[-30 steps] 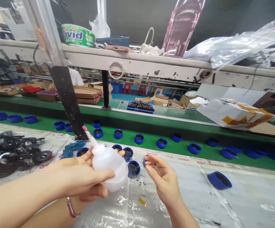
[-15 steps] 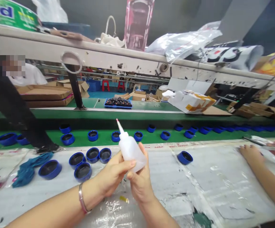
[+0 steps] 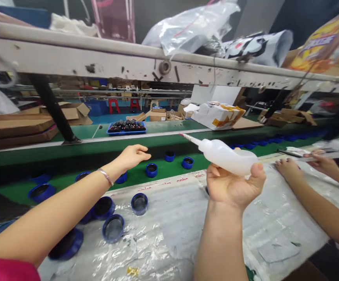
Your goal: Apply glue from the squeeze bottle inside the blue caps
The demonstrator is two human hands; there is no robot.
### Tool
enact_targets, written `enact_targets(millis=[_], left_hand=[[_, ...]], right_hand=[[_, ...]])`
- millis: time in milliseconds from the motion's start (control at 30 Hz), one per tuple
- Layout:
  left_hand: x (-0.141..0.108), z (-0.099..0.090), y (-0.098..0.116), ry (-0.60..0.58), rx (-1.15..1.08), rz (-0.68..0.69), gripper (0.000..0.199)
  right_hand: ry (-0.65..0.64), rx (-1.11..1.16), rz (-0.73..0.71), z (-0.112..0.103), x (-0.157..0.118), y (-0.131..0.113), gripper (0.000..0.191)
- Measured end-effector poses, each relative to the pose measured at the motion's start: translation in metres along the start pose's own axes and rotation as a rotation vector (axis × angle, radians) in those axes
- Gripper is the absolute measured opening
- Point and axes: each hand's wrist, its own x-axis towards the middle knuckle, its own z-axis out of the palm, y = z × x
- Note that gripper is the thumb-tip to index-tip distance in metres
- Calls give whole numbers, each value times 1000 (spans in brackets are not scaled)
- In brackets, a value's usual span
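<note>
My right hand [image 3: 231,185] grips a white squeeze bottle [image 3: 231,156], which lies tilted on its side in the palm. Its long narrow nozzle [image 3: 191,139] points left and has a reddish tip. Over the green conveyor belt [image 3: 137,175] my left hand [image 3: 132,155] reaches out, thumb and fingers a little apart, holding nothing that I can see. Blue round caps [image 3: 151,170] with dark insides stand on the belt near that hand. Several more caps [image 3: 113,228] lie on the plastic-covered bench, partly behind my left forearm.
Another person's hands [image 3: 289,168] rest at the bench on the right. A shelf beam [image 3: 122,58] crosses above the belt, carrying plastic bags. A black post [image 3: 52,105] stands at left. Beyond the belt are a blue tray [image 3: 127,132] of dark parts and a taped white box [image 3: 216,115].
My left hand has let go of the bottle and moved left and up over the belt. My right hand has carried the bottle to the right and tipped it flatter. The view has turned right.
</note>
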Motion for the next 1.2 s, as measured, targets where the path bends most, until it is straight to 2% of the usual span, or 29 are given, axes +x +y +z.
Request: enact_targets(millis=[67,133,300,400,500,600,667,733,833,900,967,1067,1133,1200], left_hand=[[34,16,-15,-23,150,-22,35],[67,38,-21,-45,280,-5,35],[132,93,-13,-87,496,71,37],[147,117,-7,-127,558,95,37],[141,126,-4,-152,587,113,36],[119,113,4,-125,584,148,36],[96,89,14,-82,562,180,36],[66,54,25,-31,525,217,37],[2,-7,29,51,455,273,53],[-49,-42,20,74,404,278,56],[-98,-64,3,74,265,198,63],[-150,-73,-24,49,107,96,69],[-165,-69,-34,49,25,47,71],[-169,-62,-37,61,-33,23,71]], right_hand=[[62,34,7,-6,7,1,48],[113,31,21,-10,12,4,47],[136,104,101,-18,21,-1,53],[85,121,130,-19,18,-7,54],[-40,31,138,-16,13,-11,61],[-72,-36,104,-15,10,-12,59],[-60,-48,74,-13,10,-13,54],[-54,-39,73,-10,8,-13,54],[-43,-19,112,-2,2,-8,60],[-38,-34,132,5,-5,-2,66],[-42,-66,139,13,-15,7,66],[-98,-104,190,29,-35,23,62],[-152,-97,245,41,-49,33,60],[-201,-72,299,51,-60,43,57]])
